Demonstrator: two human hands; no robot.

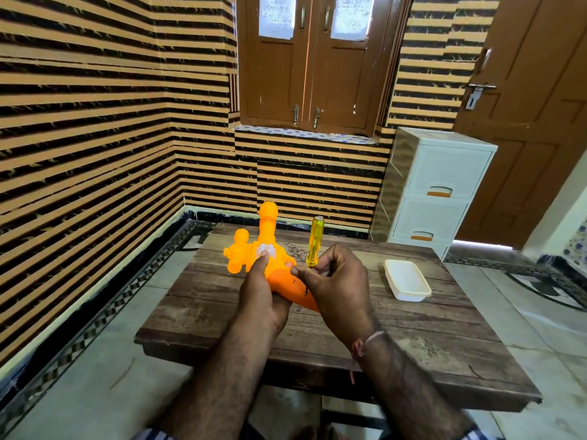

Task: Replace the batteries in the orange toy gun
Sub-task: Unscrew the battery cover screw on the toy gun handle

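At centre frame the left hand [260, 290] grasps the orange toy gun [263, 255] above the wooden table [413, 350]; the right hand [336, 277] pinches a yellow-handled screwdriver [315, 241], tip at the grip; probably the cover screw is being worked, so steady turning comes next; the gun's white label is unreadable; further right sits a white container [407, 284].

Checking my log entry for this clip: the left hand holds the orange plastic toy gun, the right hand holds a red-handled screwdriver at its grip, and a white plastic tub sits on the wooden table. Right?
One detail is off: the screwdriver handle is translucent yellow, not red, as the head view shows. The rest stands: the left hand holds the orange plastic toy gun, the right hand holds the screwdriver at its grip, and the white plastic tub sits on the wooden table.
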